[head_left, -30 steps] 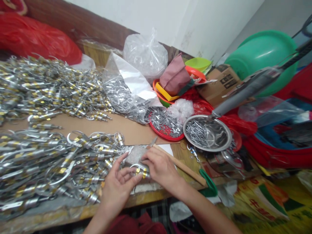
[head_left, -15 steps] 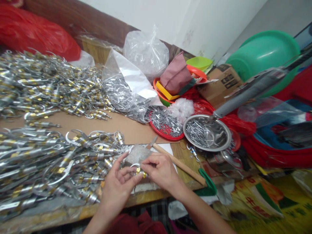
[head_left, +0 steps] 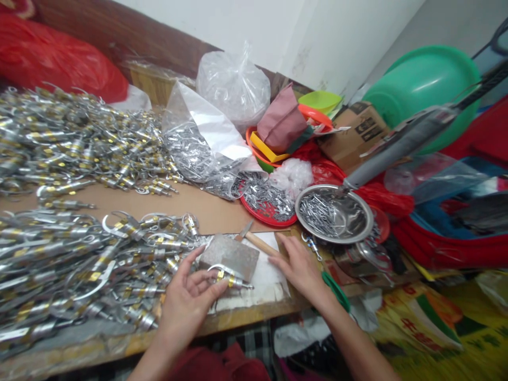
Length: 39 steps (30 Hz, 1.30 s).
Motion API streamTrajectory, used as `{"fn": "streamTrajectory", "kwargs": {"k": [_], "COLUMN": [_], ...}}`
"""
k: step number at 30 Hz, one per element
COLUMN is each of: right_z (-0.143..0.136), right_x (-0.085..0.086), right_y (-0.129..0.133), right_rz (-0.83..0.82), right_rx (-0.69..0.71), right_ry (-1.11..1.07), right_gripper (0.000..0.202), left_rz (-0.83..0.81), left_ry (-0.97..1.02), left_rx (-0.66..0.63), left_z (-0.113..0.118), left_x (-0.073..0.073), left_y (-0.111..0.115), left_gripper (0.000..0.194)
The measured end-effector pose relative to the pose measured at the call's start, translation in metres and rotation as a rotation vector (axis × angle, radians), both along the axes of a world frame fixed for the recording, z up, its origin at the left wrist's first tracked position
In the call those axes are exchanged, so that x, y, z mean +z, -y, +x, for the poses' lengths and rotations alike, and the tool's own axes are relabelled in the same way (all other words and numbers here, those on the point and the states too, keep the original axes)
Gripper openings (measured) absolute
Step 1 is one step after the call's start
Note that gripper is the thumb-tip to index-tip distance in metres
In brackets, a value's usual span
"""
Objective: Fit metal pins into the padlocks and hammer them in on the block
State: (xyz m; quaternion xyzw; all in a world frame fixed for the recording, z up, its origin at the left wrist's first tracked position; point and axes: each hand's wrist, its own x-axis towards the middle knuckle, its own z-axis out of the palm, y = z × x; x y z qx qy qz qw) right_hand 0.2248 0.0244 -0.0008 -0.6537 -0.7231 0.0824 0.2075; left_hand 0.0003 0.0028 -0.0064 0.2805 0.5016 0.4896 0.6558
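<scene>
Between the thumb and fingers of my left hand (head_left: 194, 288) is a silver and brass metal fitting (head_left: 232, 280) with a curved hook, its thin tip pointing right. It lies over the near edge of a grey metal block (head_left: 230, 255) on white paper. My right hand (head_left: 297, 264) is over the wooden handle of a hammer (head_left: 260, 243), fingers bent toward it; whether they grip it is hard to tell. Many similar fittings (head_left: 87, 259) lie piled left of my left hand.
Another pile of fittings (head_left: 87, 137) fills the back left. Behind my right hand are a red tray (head_left: 262, 216) of small metal parts and a steel bowl (head_left: 359, 211) of pins. A grey tool (head_left: 400, 145) slants over the bowl. A plastic bag (head_left: 190, 151) holds metal parts.
My right hand has left the fitting and moved right to the hammer handle. The fitting stays in my left hand, and more of it and the block now shows.
</scene>
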Motion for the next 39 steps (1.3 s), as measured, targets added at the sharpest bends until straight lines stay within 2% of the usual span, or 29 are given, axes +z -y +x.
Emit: {"fn": "streamTrajectory", "kwargs": {"k": [2,4,7,10,13,16,18,21,26,28,31,33,35,39], "right_z": [0.011,0.013,0.007,0.001,-0.002,-0.003,-0.003,-0.001,0.006,0.012,0.023,0.026,0.023,0.007], "right_x": [-0.008,-0.008,0.009,0.033,0.043,0.037,0.031,0.026,0.015,0.006,-0.005,-0.008,-0.007,0.003], "right_y": [0.003,0.007,0.016,0.03,0.045,0.056,0.059,0.064,0.068,0.063,0.047,0.033,0.016,-0.036], "right_rz": [-0.119,-0.149,-0.038,0.128,0.26,0.194,0.179,0.267,0.14,0.141,0.041,-0.101,-0.19,-0.066], "right_rx": [0.047,0.047,0.052,0.166,0.286,0.361,0.351,0.281,0.247,0.134,-0.027,-0.035,0.013,0.041], "right_ry": [0.097,0.092,-0.011,-0.117,-0.074,0.071,0.11,0.066,-0.044,-0.15,-0.238,-0.259,-0.257,-0.031], "right_gripper": [0.031,0.023,0.022,0.033,0.044,0.047,0.047,0.047,0.044,0.04,0.039,0.037,0.03,0.025], "left_rz": [0.0,-0.003,-0.013,-0.017,-0.011,-0.01,-0.011,-0.015,-0.003,0.001,-0.006,0.018,0.105,0.386], "left_ry": [-0.011,-0.015,-0.01,-0.01,-0.018,-0.024,-0.035,-0.063,-0.052,-0.054,-0.168,-0.314,-0.456,-0.681], "left_rx": [0.003,0.009,0.019,0.016,0.018,0.033,0.038,0.044,0.058,0.067,0.035,-0.02,-0.058,-0.062], "left_z": [0.0,0.001,0.001,0.001,0.002,0.003,0.004,0.005,0.005,0.004,0.003,0.0,-0.002,-0.007], "left_x": [0.0,-0.001,0.0,0.002,0.003,0.006,0.009,0.011,0.007,0.005,0.005,0.004,0.003,-0.003], "left_y": [-0.001,-0.001,-0.001,-0.001,-0.001,0.0,0.0,0.0,0.001,0.001,0.001,0.001,0.001,0.003], "left_gripper": [0.086,0.086,0.087,0.087,0.087,0.087,0.087,0.086,0.089,0.086,0.051,0.028,0.019,0.01]}}
